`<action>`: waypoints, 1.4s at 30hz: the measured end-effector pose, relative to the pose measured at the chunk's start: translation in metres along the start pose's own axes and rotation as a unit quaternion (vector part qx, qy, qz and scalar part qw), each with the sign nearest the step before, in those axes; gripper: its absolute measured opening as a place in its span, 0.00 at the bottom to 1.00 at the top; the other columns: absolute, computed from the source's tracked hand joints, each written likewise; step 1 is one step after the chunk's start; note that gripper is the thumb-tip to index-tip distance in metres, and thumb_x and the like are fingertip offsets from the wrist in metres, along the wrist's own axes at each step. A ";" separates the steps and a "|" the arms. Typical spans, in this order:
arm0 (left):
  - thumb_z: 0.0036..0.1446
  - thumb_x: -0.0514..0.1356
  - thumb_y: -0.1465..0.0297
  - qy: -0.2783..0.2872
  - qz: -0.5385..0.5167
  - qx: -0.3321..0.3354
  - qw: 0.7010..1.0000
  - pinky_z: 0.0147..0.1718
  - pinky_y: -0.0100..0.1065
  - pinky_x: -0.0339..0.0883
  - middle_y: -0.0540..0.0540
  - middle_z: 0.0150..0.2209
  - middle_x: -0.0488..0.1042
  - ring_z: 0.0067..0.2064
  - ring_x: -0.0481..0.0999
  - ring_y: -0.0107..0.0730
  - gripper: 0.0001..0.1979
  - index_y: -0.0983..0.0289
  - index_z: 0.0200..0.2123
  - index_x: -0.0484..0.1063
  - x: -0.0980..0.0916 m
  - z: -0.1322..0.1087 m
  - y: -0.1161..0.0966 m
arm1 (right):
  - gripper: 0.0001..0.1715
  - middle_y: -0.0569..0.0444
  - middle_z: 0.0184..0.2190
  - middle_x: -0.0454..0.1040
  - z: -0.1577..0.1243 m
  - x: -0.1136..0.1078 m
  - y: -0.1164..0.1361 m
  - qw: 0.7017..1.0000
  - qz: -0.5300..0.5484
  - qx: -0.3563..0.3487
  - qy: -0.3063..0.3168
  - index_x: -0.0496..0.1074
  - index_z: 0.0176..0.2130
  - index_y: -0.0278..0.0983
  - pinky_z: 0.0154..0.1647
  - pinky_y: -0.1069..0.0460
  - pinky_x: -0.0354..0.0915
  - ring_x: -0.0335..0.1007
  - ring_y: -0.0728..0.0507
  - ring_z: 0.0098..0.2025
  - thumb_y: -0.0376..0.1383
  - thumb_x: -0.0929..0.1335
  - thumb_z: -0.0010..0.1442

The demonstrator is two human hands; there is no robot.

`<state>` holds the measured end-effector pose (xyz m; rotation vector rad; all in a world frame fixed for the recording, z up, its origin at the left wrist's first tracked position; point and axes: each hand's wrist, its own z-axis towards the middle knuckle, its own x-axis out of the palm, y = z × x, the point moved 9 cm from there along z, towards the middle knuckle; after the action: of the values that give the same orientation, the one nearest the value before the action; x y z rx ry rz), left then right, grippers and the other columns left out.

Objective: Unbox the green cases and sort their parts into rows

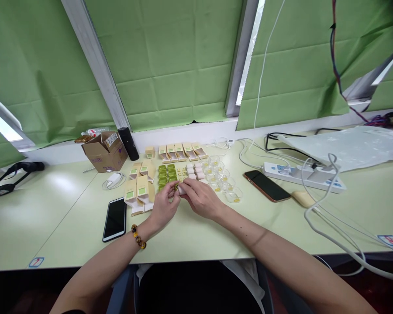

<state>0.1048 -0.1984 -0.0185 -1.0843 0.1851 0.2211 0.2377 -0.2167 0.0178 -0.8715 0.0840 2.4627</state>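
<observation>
My left hand [165, 201] and my right hand [201, 196] meet over the table, fingers pinched together. Between them shows a small whitish block [181, 190], gripped by my right fingers. At my left fingertips is a small olive-green piece, mostly hidden, whose kind I cannot make out. Just beyond the hands lie rows of small green cups [163, 174], tiny pale yellowish pieces [182, 171] and white and pink rounded blocks [199, 170]. Several transparent plastic shells [233, 195] with yellow spots stand to the right. Opened small cartons [145, 187] with green labels are left of my left hand.
Another row of cartons [180, 151] stands at the back. Around them are a black-screened phone [115, 219], a second phone [267, 185], a power strip [301, 174] with loose cables, a cardboard box [105, 152] and a black cylinder [129, 144].
</observation>
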 end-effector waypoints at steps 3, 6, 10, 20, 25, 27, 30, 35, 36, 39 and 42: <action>0.68 0.57 0.73 -0.002 0.010 0.008 1.000 0.52 0.41 0.82 0.61 0.53 0.82 0.50 0.86 0.39 0.17 0.63 0.59 0.73 -0.001 0.000 0.000 | 0.19 0.37 0.50 0.77 0.000 0.007 0.001 1.000 -0.008 0.006 0.011 0.65 0.63 0.32 0.39 0.44 0.73 0.76 0.36 0.45 0.31 0.61 0.76; 0.69 0.56 0.73 -0.003 0.025 0.018 1.000 0.52 0.40 0.82 0.61 0.53 0.82 0.50 0.86 0.38 0.18 0.63 0.59 0.72 -0.003 0.001 0.001 | 0.19 0.37 0.51 0.77 0.002 0.009 0.001 1.000 -0.007 0.011 0.007 0.64 0.64 0.32 0.40 0.44 0.73 0.75 0.36 0.46 0.31 0.60 0.77; 0.69 0.55 0.73 -0.004 0.052 0.034 0.998 0.50 0.39 0.82 0.60 0.53 0.83 0.48 0.86 0.37 0.18 0.63 0.59 0.72 -0.003 0.001 -0.001 | 0.17 0.38 0.49 0.77 0.004 0.009 0.002 1.000 -0.009 0.021 0.005 0.65 0.62 0.32 0.39 0.45 0.73 0.75 0.36 0.45 0.32 0.61 0.77; 0.70 0.55 0.72 -0.025 0.074 0.012 0.997 0.48 0.39 0.81 0.59 0.50 0.84 0.46 0.85 0.37 0.16 0.63 0.56 0.75 -0.006 0.001 -0.006 | 0.17 0.38 0.49 0.75 0.003 0.015 -0.003 0.997 0.019 0.072 0.020 0.68 0.60 0.34 0.37 0.45 0.75 0.76 0.36 0.46 0.36 0.60 0.78; 0.71 0.57 0.67 -0.007 -0.016 -0.003 1.000 0.56 0.43 0.78 0.63 0.56 0.80 0.55 0.83 0.42 0.17 0.63 0.59 0.73 -0.003 0.001 0.001 | 0.16 0.39 0.50 0.74 0.003 0.012 -0.009 0.996 0.042 0.073 0.014 0.67 0.60 0.35 0.38 0.45 0.77 0.76 0.36 0.46 0.36 0.61 0.78; 0.70 0.60 0.65 0.016 -0.038 0.009 0.999 0.61 0.44 0.75 0.64 0.61 0.77 0.61 0.80 0.43 0.20 0.63 0.62 0.71 0.000 0.001 -0.002 | 0.17 0.38 0.51 0.73 0.001 0.009 -0.014 0.995 0.061 0.077 0.001 0.64 0.62 0.35 0.39 0.43 0.78 0.76 0.35 0.48 0.36 0.61 0.77; 0.65 0.66 0.66 0.040 -0.025 0.022 0.999 0.66 0.46 0.68 0.64 0.65 0.74 0.66 0.74 0.46 0.25 0.61 0.64 0.70 0.002 0.003 -0.006 | 0.20 0.37 0.54 0.71 -0.003 0.006 -0.023 0.988 0.118 0.103 -0.017 0.62 0.64 0.37 0.43 0.41 0.79 0.74 0.34 0.53 0.36 0.62 0.76; 0.61 0.69 0.66 0.009 0.007 0.005 1.000 0.55 0.42 0.73 0.60 0.56 0.79 0.54 0.79 0.41 0.22 0.60 0.58 0.74 -0.004 0.009 -0.007 | 0.17 0.41 0.53 0.71 -0.008 0.008 -0.035 0.949 0.258 0.177 -0.037 0.67 0.60 0.41 0.47 0.41 0.78 0.74 0.36 0.54 0.36 0.67 0.73; 0.60 0.69 0.66 0.005 0.008 -0.001 1.000 0.50 0.40 0.74 0.59 0.53 0.80 0.50 0.79 0.39 0.22 0.61 0.57 0.74 -0.005 0.010 -0.007 | 0.16 0.42 0.52 0.72 -0.008 0.008 -0.036 0.942 0.276 0.188 -0.040 0.68 0.58 0.41 0.46 0.42 0.78 0.74 0.37 0.52 0.36 0.67 0.73; 0.59 0.70 0.67 0.002 0.023 -0.011 1.000 0.41 0.36 0.73 0.58 0.46 0.81 0.41 0.77 0.34 0.21 0.63 0.55 0.75 -0.006 0.011 -0.008 | 0.13 0.43 0.50 0.73 -0.006 0.010 -0.037 0.928 0.307 0.208 -0.043 0.70 0.55 0.40 0.43 0.44 0.76 0.73 0.39 0.48 0.36 0.68 0.72; 0.58 0.70 0.67 0.000 0.035 -0.031 0.999 0.39 0.35 0.72 0.57 0.43 0.81 0.38 0.76 0.33 0.21 0.63 0.55 0.75 -0.006 0.010 -0.004 | 0.11 0.44 0.49 0.73 -0.006 0.007 -0.045 0.912 0.325 0.242 -0.067 0.71 0.52 0.39 0.42 0.45 0.74 0.72 0.39 0.46 0.38 0.68 0.71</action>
<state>0.1003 -0.1920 -0.0090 -1.1403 0.2187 0.2912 0.2591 -0.1759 0.0141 -0.4944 1.0401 2.8739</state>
